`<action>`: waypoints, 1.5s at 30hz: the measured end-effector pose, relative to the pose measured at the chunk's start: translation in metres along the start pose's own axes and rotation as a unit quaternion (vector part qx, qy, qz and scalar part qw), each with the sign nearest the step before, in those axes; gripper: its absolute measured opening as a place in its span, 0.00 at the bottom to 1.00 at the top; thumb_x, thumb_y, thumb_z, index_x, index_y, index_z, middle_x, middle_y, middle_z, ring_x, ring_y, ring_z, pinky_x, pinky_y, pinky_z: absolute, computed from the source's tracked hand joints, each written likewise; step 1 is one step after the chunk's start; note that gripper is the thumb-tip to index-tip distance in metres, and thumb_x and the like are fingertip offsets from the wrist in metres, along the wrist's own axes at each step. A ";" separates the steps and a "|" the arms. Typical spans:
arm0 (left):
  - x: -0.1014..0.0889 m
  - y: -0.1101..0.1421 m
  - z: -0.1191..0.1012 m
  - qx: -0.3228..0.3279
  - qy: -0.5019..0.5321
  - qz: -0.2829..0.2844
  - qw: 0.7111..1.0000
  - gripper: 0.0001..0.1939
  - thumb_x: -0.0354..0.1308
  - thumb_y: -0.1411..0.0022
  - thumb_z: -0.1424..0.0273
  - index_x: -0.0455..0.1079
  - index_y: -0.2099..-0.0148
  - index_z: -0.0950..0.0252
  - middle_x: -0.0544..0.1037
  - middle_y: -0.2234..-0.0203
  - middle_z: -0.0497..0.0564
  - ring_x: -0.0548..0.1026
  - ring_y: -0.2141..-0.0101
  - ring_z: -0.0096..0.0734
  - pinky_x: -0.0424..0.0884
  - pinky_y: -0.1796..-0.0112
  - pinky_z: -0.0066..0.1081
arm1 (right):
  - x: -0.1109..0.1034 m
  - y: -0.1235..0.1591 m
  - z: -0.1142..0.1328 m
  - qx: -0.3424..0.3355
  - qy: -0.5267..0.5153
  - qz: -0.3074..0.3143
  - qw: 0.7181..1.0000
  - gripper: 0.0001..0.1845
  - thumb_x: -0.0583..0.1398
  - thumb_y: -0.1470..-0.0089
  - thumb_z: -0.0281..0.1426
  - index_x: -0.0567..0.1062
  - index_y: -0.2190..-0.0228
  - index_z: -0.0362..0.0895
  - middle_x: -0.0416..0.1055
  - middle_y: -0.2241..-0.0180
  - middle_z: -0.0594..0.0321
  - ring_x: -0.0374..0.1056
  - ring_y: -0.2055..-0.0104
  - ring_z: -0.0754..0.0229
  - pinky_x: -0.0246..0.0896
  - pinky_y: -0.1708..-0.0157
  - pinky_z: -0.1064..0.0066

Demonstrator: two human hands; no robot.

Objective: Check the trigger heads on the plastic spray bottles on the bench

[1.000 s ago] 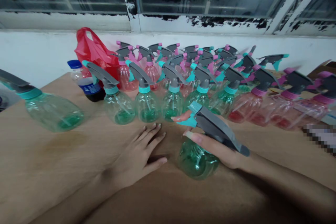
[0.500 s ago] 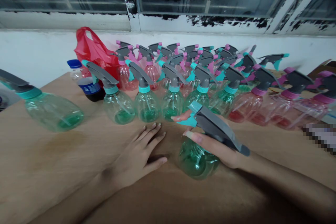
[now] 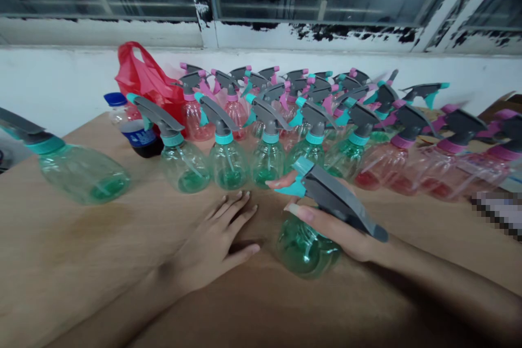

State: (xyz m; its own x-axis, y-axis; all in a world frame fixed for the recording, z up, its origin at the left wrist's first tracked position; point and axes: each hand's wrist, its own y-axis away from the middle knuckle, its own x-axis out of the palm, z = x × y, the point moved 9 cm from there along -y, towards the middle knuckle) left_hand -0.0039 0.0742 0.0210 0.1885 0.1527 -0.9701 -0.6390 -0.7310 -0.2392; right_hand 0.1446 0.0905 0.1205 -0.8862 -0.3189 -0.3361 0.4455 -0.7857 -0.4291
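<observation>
My right hand (image 3: 338,228) is wrapped round the neck of a green spray bottle (image 3: 305,253) with a grey and teal trigger head. The thumb lies along the near side, and a finger reaches past the trigger. The bottle's base is at the tabletop; whether it touches, I cannot tell. My left hand (image 3: 220,242) lies flat on the wooden table (image 3: 134,255), palm down, fingers spread, holding nothing. Just beyond its fingertips stands another green spray bottle (image 3: 229,168) in the front row.
Several green and pink spray bottles (image 3: 402,166) stand in rows towards the wall. A single green bottle (image 3: 81,174) is at the left. Behind are a blue-capped drink bottle (image 3: 136,128) and a red plastic bag (image 3: 142,73). A blurred-out flat object (image 3: 501,212) lies at the right.
</observation>
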 end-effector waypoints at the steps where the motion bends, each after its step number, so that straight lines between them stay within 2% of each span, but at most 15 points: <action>1: 0.000 0.000 0.000 -0.001 -0.001 0.000 1.000 0.33 0.49 0.34 0.51 0.52 0.35 0.65 0.53 0.36 0.57 0.50 0.37 0.44 0.49 0.41 0.46 | 0.000 0.000 0.000 0.002 -0.002 0.001 1.000 0.11 0.60 0.48 0.33 0.72 0.60 0.48 0.69 0.70 0.65 0.69 0.74 0.64 0.65 0.74 0.71; 5: 0.001 0.000 0.001 -0.001 -0.002 0.001 1.000 0.33 0.49 0.34 0.51 0.52 0.35 0.65 0.53 0.36 0.57 0.50 0.37 0.44 0.50 0.41 0.45 | 0.000 0.001 -0.001 0.015 -0.005 0.006 1.000 0.11 0.60 0.47 0.33 0.72 0.59 0.49 0.70 0.69 0.65 0.69 0.74 0.64 0.65 0.73 0.71; 10: -0.001 0.000 0.000 0.000 -0.001 -0.003 1.000 0.33 0.49 0.34 0.51 0.51 0.34 0.64 0.54 0.36 0.56 0.51 0.37 0.44 0.50 0.41 0.46 | 0.002 0.000 0.002 0.001 -0.007 0.014 1.000 0.12 0.59 0.47 0.33 0.72 0.58 0.47 0.67 0.73 0.67 0.68 0.76 0.65 0.64 0.76 0.71; 15: -0.001 -0.001 0.000 -0.002 0.005 0.009 1.000 0.34 0.49 0.34 0.51 0.50 0.34 0.64 0.53 0.36 0.57 0.50 0.37 0.44 0.49 0.41 0.46 | 0.001 0.000 0.002 -0.001 0.000 0.011 1.000 0.11 0.59 0.47 0.33 0.72 0.60 0.49 0.69 0.70 0.66 0.68 0.75 0.65 0.64 0.75 0.71; 17: -0.002 -0.001 0.000 -0.005 0.009 0.011 1.000 0.33 0.49 0.34 0.51 0.51 0.35 0.64 0.54 0.37 0.57 0.50 0.37 0.44 0.49 0.41 0.46 | 0.000 0.000 0.000 0.003 0.012 0.012 1.000 0.09 0.58 0.46 0.34 0.72 0.61 0.49 0.69 0.69 0.66 0.68 0.75 0.64 0.64 0.73 0.70; 21: -0.002 -0.001 -0.001 -0.005 0.010 0.012 1.000 0.33 0.49 0.34 0.51 0.52 0.35 0.64 0.55 0.37 0.57 0.51 0.38 0.44 0.49 0.41 0.46 | -0.001 0.002 -0.005 0.001 0.045 0.008 0.999 0.05 0.58 0.45 0.36 0.70 0.68 0.49 0.68 0.74 0.67 0.68 0.70 0.61 0.62 0.71 0.69; 23: -0.002 -0.001 -0.001 -0.007 0.008 0.012 1.000 0.32 0.48 0.34 0.51 0.52 0.35 0.65 0.56 0.37 0.57 0.51 0.38 0.44 0.49 0.41 0.47 | -0.002 0.002 -0.004 -0.009 0.051 0.003 0.999 0.05 0.59 0.45 0.36 0.70 0.69 0.48 0.67 0.75 0.68 0.67 0.72 0.62 0.61 0.71 0.70; 25: -0.001 -0.002 0.000 -0.012 0.008 0.013 1.000 0.32 0.49 0.34 0.51 0.52 0.36 0.65 0.57 0.38 0.58 0.51 0.38 0.45 0.50 0.41 0.47 | -0.001 0.002 -0.004 -0.014 0.045 0.006 0.999 0.05 0.59 0.45 0.36 0.71 0.67 0.49 0.68 0.73 0.67 0.66 0.73 0.64 0.61 0.72 0.70; 29: -0.003 -0.004 0.000 -0.017 0.008 0.009 1.000 0.32 0.50 0.34 0.52 0.54 0.36 0.66 0.57 0.38 0.59 0.52 0.38 0.45 0.50 0.41 0.47 | 0.001 0.001 -0.004 -0.003 0.013 0.004 1.000 0.12 0.59 0.46 0.36 0.72 0.58 0.48 0.70 0.67 0.65 0.67 0.72 0.64 0.64 0.69 0.68; 37: -0.003 -0.003 -0.001 -0.023 0.021 0.000 1.000 0.32 0.52 0.36 0.52 0.54 0.37 0.65 0.58 0.39 0.61 0.53 0.39 0.49 0.52 0.43 0.50 | 0.002 0.000 -0.001 -0.005 -0.021 0.003 1.000 0.13 0.60 0.48 0.32 0.72 0.58 0.47 0.71 0.65 0.64 0.68 0.72 0.63 0.64 0.67 0.68; 40: -0.005 -0.006 -0.007 -0.030 0.045 0.003 0.999 0.35 0.54 0.38 0.51 0.52 0.36 0.65 0.58 0.39 0.61 0.55 0.40 0.51 0.53 0.43 0.52 | 0.002 0.001 -0.002 -0.008 -0.033 0.003 0.999 0.13 0.60 0.48 0.32 0.71 0.59 0.45 0.71 0.64 0.64 0.67 0.72 0.65 0.63 0.69 0.69; 45: -0.010 -0.011 -0.028 -0.043 0.122 0.023 0.991 0.43 0.58 0.42 0.52 0.42 0.33 0.61 0.58 0.39 0.61 0.57 0.41 0.52 0.52 0.44 0.54 | 0.001 0.001 -0.003 -0.004 -0.029 0.001 1.000 0.13 0.60 0.47 0.35 0.71 0.59 0.45 0.67 0.71 0.67 0.64 0.74 0.65 0.61 0.72 0.70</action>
State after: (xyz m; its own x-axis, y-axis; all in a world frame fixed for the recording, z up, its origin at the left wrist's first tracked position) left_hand 0.0221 0.0616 0.0345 0.3422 -0.0386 -0.9388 -0.5866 -0.7893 -0.1814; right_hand 0.1444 0.0911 0.1170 -0.8909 -0.3512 -0.2879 0.4484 -0.7808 -0.4351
